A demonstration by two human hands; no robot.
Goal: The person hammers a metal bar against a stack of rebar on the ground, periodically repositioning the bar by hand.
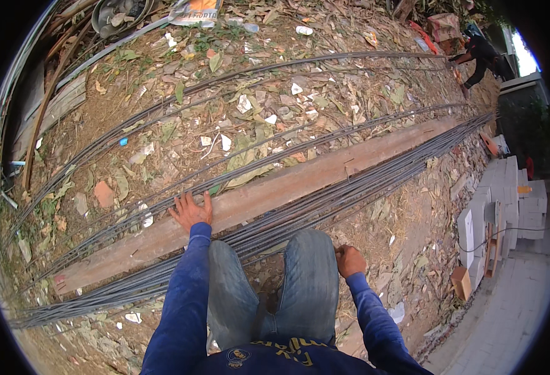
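A long wooden plank (287, 187) lies on the ground in front of me, with bent nails or wires standing up from it. My left hand (191, 211) rests flat with fingers spread at the plank's far edge, fingertips by several thin steel rods (250, 152). On the near side of the plank runs a thick bundle of steel rods (300, 211), passing just ahead of my knees. My right hand (350, 260) is curled closed beside my right knee. Whatever its fingers hold, if anything, is hidden.
More steel rods (225, 76) curve across the leaf-littered ground farther off. A person (480, 56) in dark clothes bends at the rods' far right end. Pale blocks (503, 187) are stacked at right, near paving (512, 306). Old boards (53, 115) lie at upper left.
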